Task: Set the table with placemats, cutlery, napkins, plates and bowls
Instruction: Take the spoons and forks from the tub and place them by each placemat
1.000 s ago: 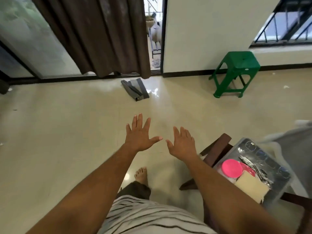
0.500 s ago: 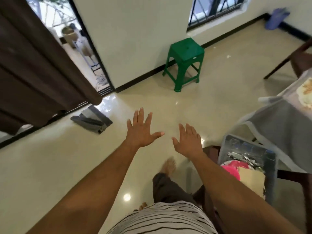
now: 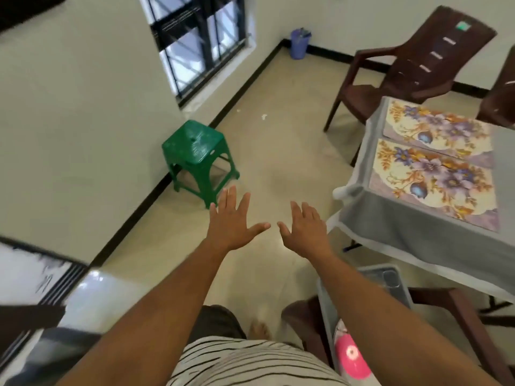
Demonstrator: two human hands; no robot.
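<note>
My left hand (image 3: pixel 232 222) and my right hand (image 3: pixel 305 229) are stretched out over the floor, fingers spread, holding nothing. Two floral placemats (image 3: pixel 434 178) (image 3: pixel 437 129) lie side by side on the grey-clothed table (image 3: pixel 395 232) at the right. A clear plastic bin (image 3: pixel 390 282) sits on a brown chair below my right forearm. Pink dishes (image 3: pixel 351 355) show inside it. My arm hides most of the bin's contents.
A green plastic stool (image 3: pixel 198 158) stands by the wall ahead of my left hand. Two brown plastic chairs (image 3: pixel 412 62) (image 3: pixel 501 98) stand at the table's far side. A blue bucket (image 3: pixel 299 44) sits in the far corner. Bare tiled floor lies between stool and table.
The view has swung right: the curtain and doorway have left the frame, and the table with its placemats and the chairs have come in. Both hands stay spread and empty.
</note>
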